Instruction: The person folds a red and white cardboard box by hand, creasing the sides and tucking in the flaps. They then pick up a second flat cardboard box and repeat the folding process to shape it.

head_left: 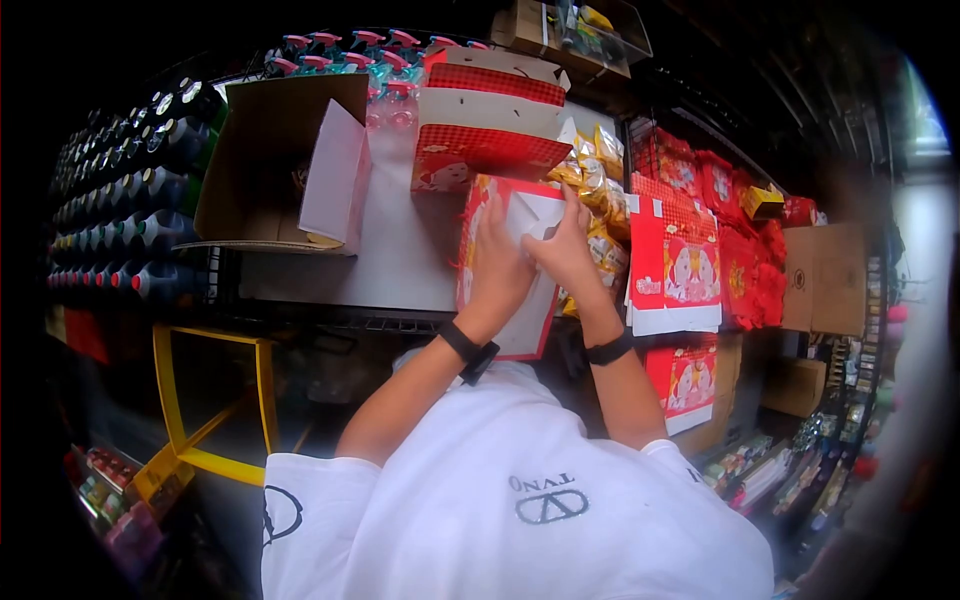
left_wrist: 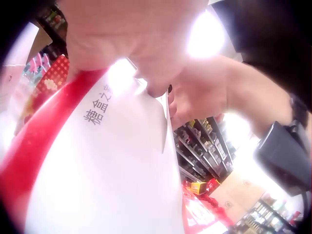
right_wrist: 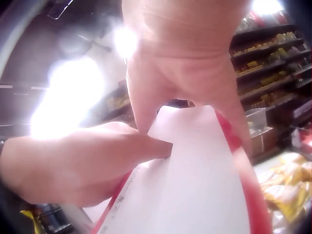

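Observation:
A red-and-white cardboard candy box, with Chinese lettering on its white panel, is held upright at the table's front edge. My left hand grips its upper left part, fingers along the side and thumb over the white panel. Opposite, my right hand holds the upper right edge between thumb and fingers. In the right wrist view the right hand straddles the box end, and the left thumb presses on the white panel. Both thumbs are close together at the box's folded end.
Behind stand red checked boxes with raised flaps. An open brown carton is at left, gold packets at right. Flat printed boxes hang over the right side. Dark bottles fill the left shelf; a yellow frame stands below.

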